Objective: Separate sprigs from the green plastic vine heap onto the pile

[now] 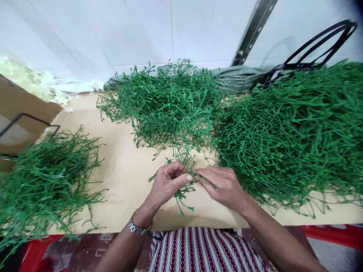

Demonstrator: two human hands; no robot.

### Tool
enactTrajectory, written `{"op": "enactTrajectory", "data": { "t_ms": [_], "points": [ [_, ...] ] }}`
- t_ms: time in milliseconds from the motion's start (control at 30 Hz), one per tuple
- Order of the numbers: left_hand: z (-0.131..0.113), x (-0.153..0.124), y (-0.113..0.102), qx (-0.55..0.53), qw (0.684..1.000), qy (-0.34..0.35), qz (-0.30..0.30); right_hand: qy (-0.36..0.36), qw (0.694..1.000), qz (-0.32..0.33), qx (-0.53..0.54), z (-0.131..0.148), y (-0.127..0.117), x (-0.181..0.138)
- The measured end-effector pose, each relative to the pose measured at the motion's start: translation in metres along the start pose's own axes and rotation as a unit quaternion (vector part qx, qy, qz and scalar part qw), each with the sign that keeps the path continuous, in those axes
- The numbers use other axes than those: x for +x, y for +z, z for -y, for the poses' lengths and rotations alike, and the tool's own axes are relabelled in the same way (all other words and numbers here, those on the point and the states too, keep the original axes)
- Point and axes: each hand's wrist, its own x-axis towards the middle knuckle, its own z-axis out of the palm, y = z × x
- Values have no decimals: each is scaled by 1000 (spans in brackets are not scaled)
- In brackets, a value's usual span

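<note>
My left hand (172,181) has its thumb and fingers pinched round a small green artificial plant sprig (183,196). Thin stems with budded tips stick out above and below the fingers. Close by on the right, my right hand (222,185) has its fingertips pressed together at the same sprig, almost touching the left thumb; part of the stem shows under its fingers. Just beyond both hands lies a loose heap of similar green sprigs (172,102). The exact spot where the fingertips meet the stem is partly hidden.
A large pile of green stems (295,139) covers the table's right side, and a smaller pile (51,181) overhangs its left front edge. A cardboard box (25,102) with black wire stands left, near pale flowers (31,81). Black handles (320,45) rise back right beside a metal post (252,34).
</note>
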Motion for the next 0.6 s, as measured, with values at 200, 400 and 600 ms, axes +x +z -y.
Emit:
{"op": "enactTrajectory", "data": {
  "t_ms": [200, 400, 600],
  "points": [
    [1, 0, 6, 105, 989, 92, -41, 72, 993, 36, 85, 8, 3, 0],
    [-2, -4, 2, 269, 948, 169, -18, 136, 976, 65, 157, 5, -13, 15],
    [3, -3, 0, 330, 911, 250, 6, 60, 979, 134, 143, -7, 0, 22]
  ]
}}
